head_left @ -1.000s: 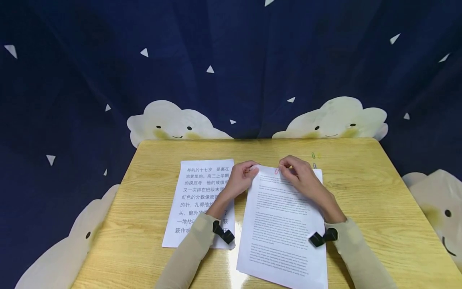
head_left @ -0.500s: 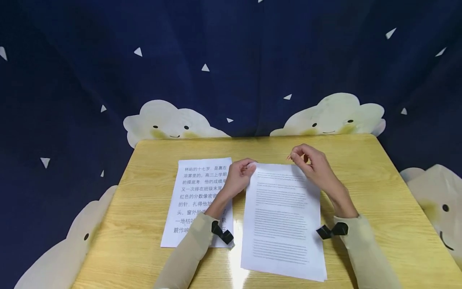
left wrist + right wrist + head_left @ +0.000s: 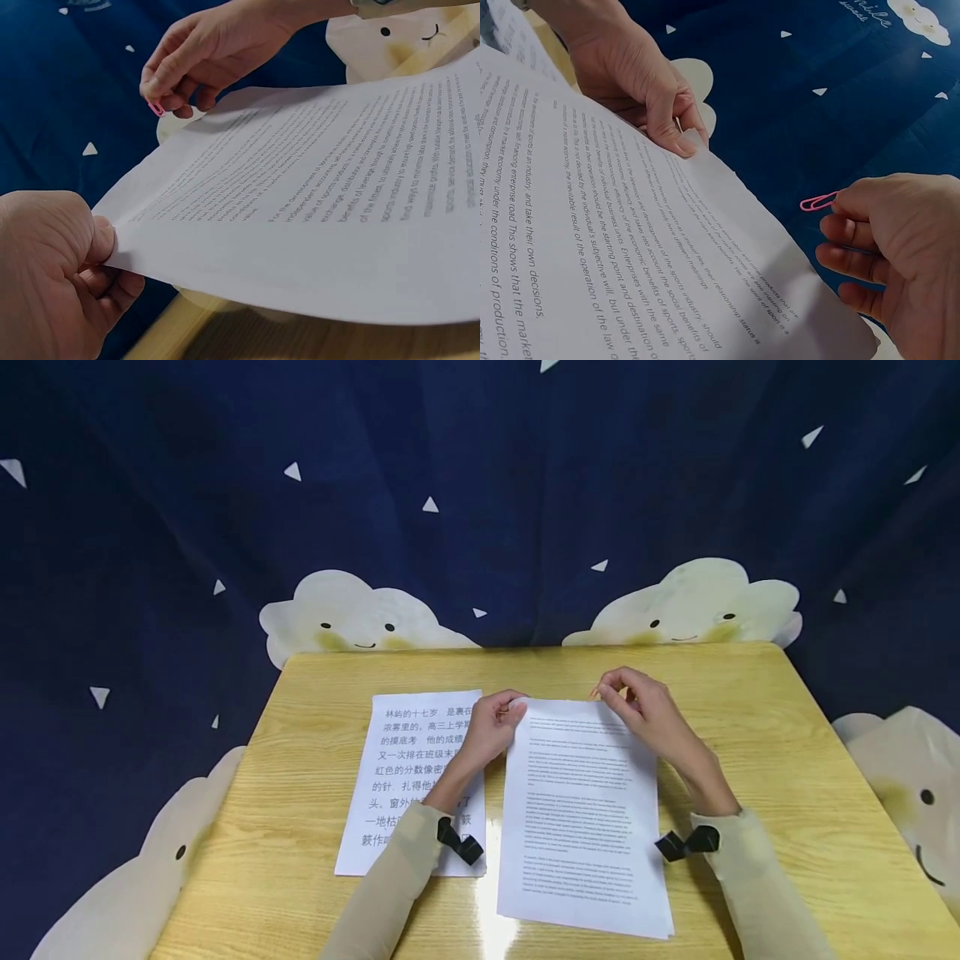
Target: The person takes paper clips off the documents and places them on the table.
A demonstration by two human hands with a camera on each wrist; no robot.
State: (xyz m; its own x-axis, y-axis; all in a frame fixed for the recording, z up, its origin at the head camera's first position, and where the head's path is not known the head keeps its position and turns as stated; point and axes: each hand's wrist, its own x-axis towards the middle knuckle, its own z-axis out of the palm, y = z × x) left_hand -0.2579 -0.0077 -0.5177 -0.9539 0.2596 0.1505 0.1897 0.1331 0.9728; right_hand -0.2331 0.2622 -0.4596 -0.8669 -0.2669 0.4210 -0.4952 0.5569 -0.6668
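Note:
My left hand (image 3: 491, 727) pinches the top left corner of the printed white sheets (image 3: 577, 827) between thumb and fingers. The sheets are held up off the table at the top, with small lines of English text facing me. A pink paper clip (image 3: 817, 202) is pinched between the thumb and index finger of my right hand (image 3: 648, 714). That hand is just beyond the top edge of the sheets, right of their middle. In the left wrist view the clip (image 3: 156, 109) hangs apart from the paper.
A second white sheet with large Chinese print (image 3: 405, 777) lies on the wooden table (image 3: 285, 827) to the left, partly under my left forearm. A dark blue curtain (image 3: 480, 485) with clouds and triangles hangs behind the table's far edge.
My right hand has drawn the pink clip off the top edge, up and to the right, then come slightly back left. The sheets have straightened a little; my left hand keeps its grip.

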